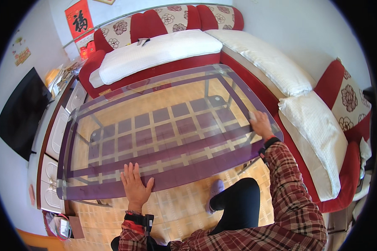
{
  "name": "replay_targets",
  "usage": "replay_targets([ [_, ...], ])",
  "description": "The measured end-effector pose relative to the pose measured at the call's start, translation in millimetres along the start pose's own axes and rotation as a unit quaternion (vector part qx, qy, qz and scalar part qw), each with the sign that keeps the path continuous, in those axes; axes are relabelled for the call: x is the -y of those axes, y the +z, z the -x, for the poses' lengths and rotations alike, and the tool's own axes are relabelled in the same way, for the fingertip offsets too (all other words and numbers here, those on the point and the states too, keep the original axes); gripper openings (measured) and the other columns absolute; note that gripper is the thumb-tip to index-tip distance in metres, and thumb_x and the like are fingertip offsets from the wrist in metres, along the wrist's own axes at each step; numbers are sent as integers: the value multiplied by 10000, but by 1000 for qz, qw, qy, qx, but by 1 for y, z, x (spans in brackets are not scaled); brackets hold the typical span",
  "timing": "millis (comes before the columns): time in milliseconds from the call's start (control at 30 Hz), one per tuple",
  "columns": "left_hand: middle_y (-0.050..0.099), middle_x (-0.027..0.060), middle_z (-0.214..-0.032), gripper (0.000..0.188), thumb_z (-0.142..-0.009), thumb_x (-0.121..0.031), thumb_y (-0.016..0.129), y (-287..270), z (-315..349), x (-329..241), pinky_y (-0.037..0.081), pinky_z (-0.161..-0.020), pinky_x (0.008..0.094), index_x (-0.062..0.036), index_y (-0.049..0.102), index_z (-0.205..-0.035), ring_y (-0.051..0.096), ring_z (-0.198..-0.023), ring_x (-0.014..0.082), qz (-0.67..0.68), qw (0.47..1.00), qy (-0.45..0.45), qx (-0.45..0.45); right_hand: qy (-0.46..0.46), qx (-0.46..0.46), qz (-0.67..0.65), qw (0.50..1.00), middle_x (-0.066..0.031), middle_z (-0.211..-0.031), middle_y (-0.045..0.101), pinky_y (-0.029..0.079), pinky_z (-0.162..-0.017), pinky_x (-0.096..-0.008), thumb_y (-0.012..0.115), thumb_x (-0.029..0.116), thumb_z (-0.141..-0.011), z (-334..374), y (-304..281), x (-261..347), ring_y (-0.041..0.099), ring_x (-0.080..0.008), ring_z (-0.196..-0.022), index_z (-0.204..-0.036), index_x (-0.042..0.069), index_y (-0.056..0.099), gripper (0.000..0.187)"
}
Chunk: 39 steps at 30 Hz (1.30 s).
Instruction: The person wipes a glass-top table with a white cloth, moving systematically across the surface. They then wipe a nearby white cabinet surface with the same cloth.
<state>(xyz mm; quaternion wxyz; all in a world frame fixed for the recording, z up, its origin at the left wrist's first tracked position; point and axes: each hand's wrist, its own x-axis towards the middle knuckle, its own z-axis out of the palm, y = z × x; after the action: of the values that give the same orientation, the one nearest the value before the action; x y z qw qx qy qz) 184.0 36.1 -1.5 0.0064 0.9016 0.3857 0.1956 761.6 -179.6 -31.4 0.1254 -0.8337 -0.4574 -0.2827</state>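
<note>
Left hand (135,184) lies flat, fingers spread, on the glass counter (113,167); right hand (261,124) presses a white cloth (252,115) against it.

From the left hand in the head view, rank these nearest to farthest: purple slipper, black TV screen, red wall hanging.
1. Purple slipper, on the floor just right of the left hand.
2. Black TV screen, far left, by the wall.
3. Red wall hanging, top left, behind the sofa.

One glass table (155,125) and one red corner sofa (247,62) are seen. Two hands are counted, and one black screen (19,113) is mounted.
</note>
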Motion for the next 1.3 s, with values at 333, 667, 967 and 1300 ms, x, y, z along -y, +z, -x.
replay_targets([
  [333,339,214,-1555,844,-884,-481,650,0,-2,-1,113,-1217,553,-30,324,-1519,218,-1496,399,5,1000,2,-2,-160,-63,-243,955,-135,-827,605,465,-769,-489,588,189,-794,-59,4,286,580,-368,-851,-837,64,607,133],
  [667,319,218,-1567,900,-873,-471,660,-1,-2,0,100,-1228,534,20,280,-1524,187,-1507,400,8,1000,-11,25,-273,78,-252,925,-88,-1113,675,398,-1002,-565,543,270,-899,-53,-34,344,570,-320,-1156,-1086,132,671,265],
  [967,320,236,-1559,896,-876,-469,648,-8,-6,-4,110,-1222,550,36,280,-1518,195,-1498,429,-5,999,-13,42,73,149,-65,984,-72,-1304,613,427,-1010,-506,524,362,-943,-70,20,10,529,-328,-1209,-1273,161,617,398],
  [1300,329,236,-1556,924,-820,-440,701,-7,-9,-6,127,-1217,550,21,301,-1513,222,-1490,422,1,999,-22,36,10,98,-102,990,-116,-1359,562,340,-1104,-517,507,377,-957,-122,85,95,453,-377,-1295,-1362,99,570,495],
])
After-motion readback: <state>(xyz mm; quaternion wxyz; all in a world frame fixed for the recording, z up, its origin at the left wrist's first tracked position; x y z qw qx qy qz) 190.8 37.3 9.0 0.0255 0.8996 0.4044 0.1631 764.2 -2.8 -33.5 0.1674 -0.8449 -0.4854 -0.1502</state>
